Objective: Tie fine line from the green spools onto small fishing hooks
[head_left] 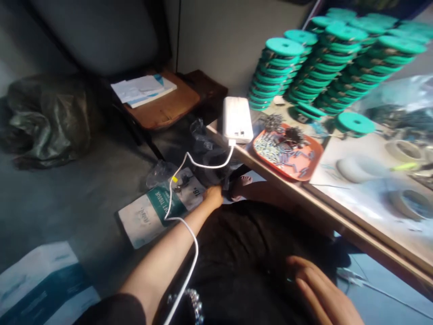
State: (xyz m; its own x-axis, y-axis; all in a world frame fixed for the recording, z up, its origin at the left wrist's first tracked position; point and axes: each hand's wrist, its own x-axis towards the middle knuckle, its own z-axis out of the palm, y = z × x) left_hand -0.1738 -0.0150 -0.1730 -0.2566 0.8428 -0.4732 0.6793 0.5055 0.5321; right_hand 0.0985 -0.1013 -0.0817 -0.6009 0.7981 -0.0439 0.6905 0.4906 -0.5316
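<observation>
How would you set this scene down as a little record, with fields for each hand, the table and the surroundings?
Left hand: the left hand is low beside the printed tissue package; grip unclear
Right hand: the right hand is over the dark-clothed lap; grip unclear
Table: stacked green spools; orange tray with small metal parts
Table corner: white power bank, white cable plugged in
Chair: papers on its brown seat
Floor, far left: dark bundle
</observation>
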